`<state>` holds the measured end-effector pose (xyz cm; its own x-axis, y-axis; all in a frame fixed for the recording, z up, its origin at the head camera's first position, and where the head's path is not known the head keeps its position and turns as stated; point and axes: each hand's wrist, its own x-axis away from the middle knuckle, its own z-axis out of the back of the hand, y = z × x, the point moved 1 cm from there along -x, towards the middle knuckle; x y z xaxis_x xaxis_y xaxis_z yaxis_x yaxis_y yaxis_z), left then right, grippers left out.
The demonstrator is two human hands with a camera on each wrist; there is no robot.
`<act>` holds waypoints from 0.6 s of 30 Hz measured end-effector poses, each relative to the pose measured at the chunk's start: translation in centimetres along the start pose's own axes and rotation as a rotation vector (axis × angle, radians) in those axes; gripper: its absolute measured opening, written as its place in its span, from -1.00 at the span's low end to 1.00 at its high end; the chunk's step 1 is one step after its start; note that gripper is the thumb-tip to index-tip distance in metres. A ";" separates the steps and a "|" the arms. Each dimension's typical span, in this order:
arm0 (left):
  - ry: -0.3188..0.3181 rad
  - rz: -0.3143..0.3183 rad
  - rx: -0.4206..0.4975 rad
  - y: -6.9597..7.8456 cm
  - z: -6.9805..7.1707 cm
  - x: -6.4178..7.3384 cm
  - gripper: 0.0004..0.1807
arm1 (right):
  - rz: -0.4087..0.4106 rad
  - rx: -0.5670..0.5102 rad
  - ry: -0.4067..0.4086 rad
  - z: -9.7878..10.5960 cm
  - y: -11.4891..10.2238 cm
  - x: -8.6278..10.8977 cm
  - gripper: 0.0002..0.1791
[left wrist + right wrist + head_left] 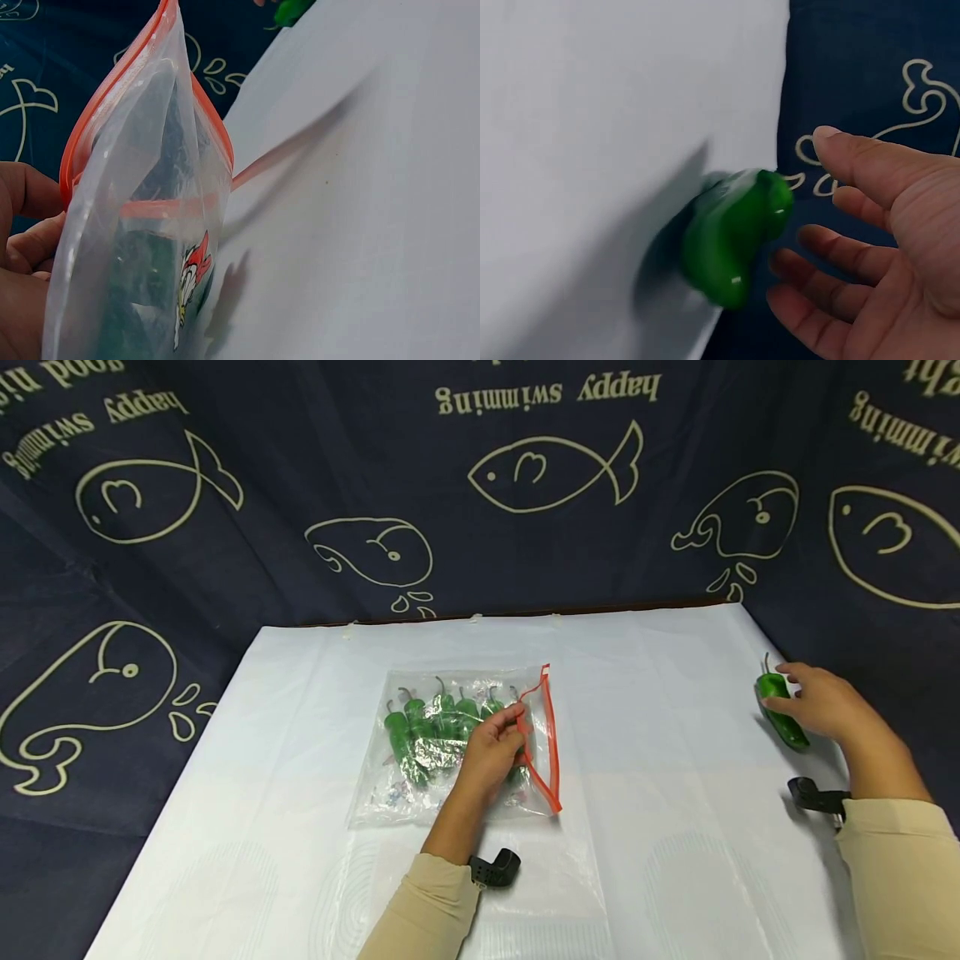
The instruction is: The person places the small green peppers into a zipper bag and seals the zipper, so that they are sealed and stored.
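A clear zip bag [553, 735] with a red zip edge lies mid-table, several green peppers [397, 735] inside, stems toward the far side. My left hand [491, 747] pinches the bag at its mouth on the right side. The left wrist view shows the red zip edge [73, 161] spread apart, with a cartoon print on the plastic. At the table's right side lies a single green pepper [783, 722]. My right hand [831, 702] is beside it, thumb and fingers spread. In the right wrist view a gap shows between the fingers [832, 247] and the pepper [731, 236].
The white table cover [660, 760] runs under everything. Dark blue cloth [555, 560] with fish and whale drawings hangs behind the table and at both sides. Black straps with cameras [495, 868] sit on both wrists.
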<state>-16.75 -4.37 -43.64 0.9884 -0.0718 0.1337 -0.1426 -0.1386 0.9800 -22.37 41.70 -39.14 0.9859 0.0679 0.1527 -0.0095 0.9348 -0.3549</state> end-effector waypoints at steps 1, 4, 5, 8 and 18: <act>-0.001 0.000 -0.004 0.0 0.0 0.0 -0.46 | -0.003 0.002 -0.005 -0.1 0.3 0.0 -0.22; -0.005 -0.002 -0.010 0.0 0.0 0.0 -0.46 | -0.003 0.001 -0.003 -0.6 0.9 -0.2 -0.22; -0.006 -0.002 -0.010 0.0 0.0 0.0 -0.46 | 0.000 0.000 0.006 -0.7 1.1 -0.2 -0.22; -0.008 -0.002 -0.010 0.0 0.0 0.0 -0.47 | 0.005 -0.007 0.039 -1.1 1.4 -0.3 -0.23; -0.022 0.005 0.000 1.4 -0.2 0.8 -0.47 | -0.005 -0.015 0.110 -1.7 1.6 -0.7 -0.25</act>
<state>-16.20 -4.46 -42.14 0.9863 -0.0943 0.1356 -0.1479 -0.1382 0.9793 -22.75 42.60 -41.36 0.9984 0.0238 0.0521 -0.0029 0.9296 -0.3685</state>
